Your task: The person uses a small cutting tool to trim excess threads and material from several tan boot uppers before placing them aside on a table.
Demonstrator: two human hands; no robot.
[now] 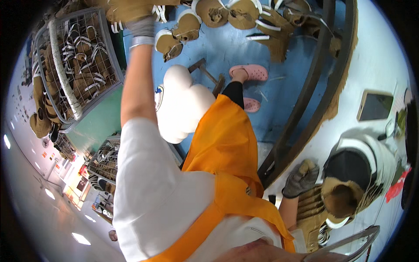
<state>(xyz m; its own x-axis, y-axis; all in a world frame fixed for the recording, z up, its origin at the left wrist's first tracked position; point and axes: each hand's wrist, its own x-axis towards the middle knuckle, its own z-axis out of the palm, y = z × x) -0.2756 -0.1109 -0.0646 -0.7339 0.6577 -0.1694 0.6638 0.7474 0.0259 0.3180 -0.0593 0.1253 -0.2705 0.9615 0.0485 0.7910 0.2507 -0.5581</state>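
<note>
The left arm extends toward the upper edge of the view. The left hand (142, 26), in a grey glove, is at brown fabric (126, 8) near the top edge. Its fingers are not clearly visible; whether they are apart or clamped on the fabric cannot be told.

The right hand (301, 180), also gloved in grey, is positioned at the white work surface (334, 129), just beside a stack of brown pieces (310, 205). Its fingers are curled inward and close together. A tan patch shows at the fingertips; whether it is a held item or part of the glove cannot be told.

Adjacent to the right hand, a nested stack of cap-like parts (349, 170) presents white curved brims, with black and brown material at its near end. A dark rectangular device (375, 105) lies on the same surface, apart from the stack.

Brown cap pieces with white edging (211, 12) lie on the blue surface along the upper part of the view. A wire basket (107, 43) at the upper left contains similar brown pieces.
</note>
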